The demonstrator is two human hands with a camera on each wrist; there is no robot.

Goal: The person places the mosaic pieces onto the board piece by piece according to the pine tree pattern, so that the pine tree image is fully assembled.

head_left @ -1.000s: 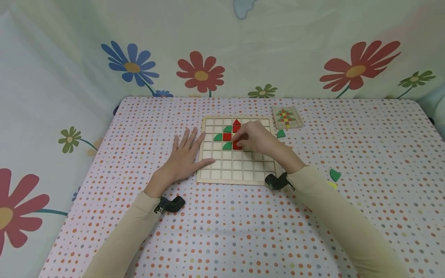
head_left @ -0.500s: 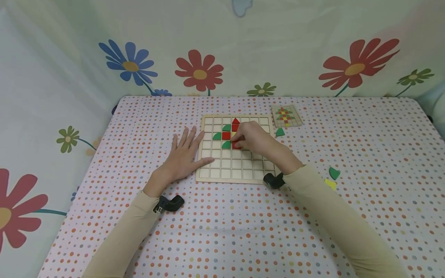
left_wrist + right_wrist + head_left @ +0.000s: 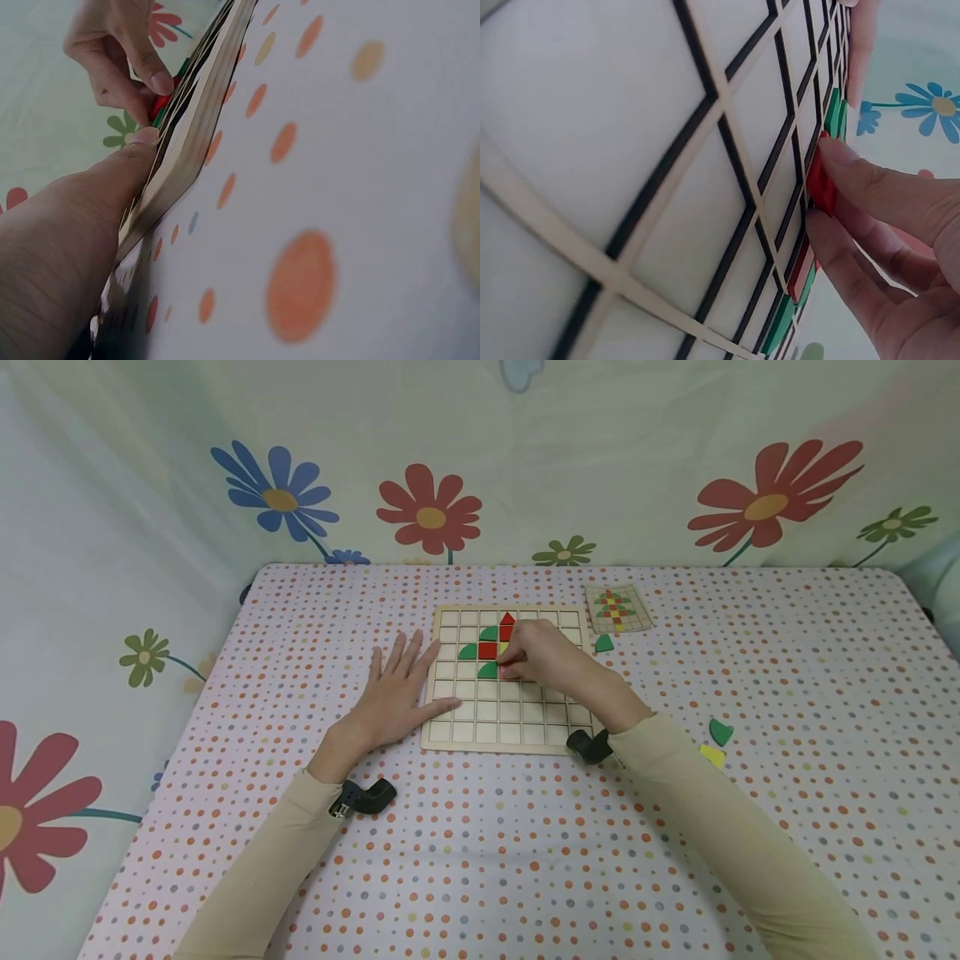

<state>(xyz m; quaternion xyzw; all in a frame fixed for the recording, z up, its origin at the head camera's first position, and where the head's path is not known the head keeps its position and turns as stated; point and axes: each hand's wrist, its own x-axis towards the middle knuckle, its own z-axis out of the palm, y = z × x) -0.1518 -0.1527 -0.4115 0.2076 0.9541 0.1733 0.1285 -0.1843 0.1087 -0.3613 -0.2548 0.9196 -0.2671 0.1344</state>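
Observation:
A square wooden grid board (image 3: 487, 732) lies on the table. My left hand (image 3: 388, 702) rests spread along its left side, the thumb over the edge; in the left wrist view that thumb (image 3: 127, 161) touches the board. With thumb and fingers, my right hand (image 3: 551, 656) pinches a red tile (image 3: 823, 184) at the board, just right of a green quarter-round piece (image 3: 487, 670). Set in cells above are a red triangle (image 3: 507, 619), red squares (image 3: 487, 651), more green quarter-rounds (image 3: 468, 652) and a yellow piece, partly hidden by the fingers. The board's right-hand cells are partly covered by my right hand.
A pattern card (image 3: 618, 608) showing a tree on a grid lies beyond the board's upper right corner. Near it is a loose green piece (image 3: 603, 643). Another green piece (image 3: 721, 732) and a yellow square (image 3: 712, 756) lie beside the right sleeve.
My right hand stays over the same cell, and less of the red tile shows beneath its fingers. The yellow square by the right sleeve shows more. My left hand keeps its place.

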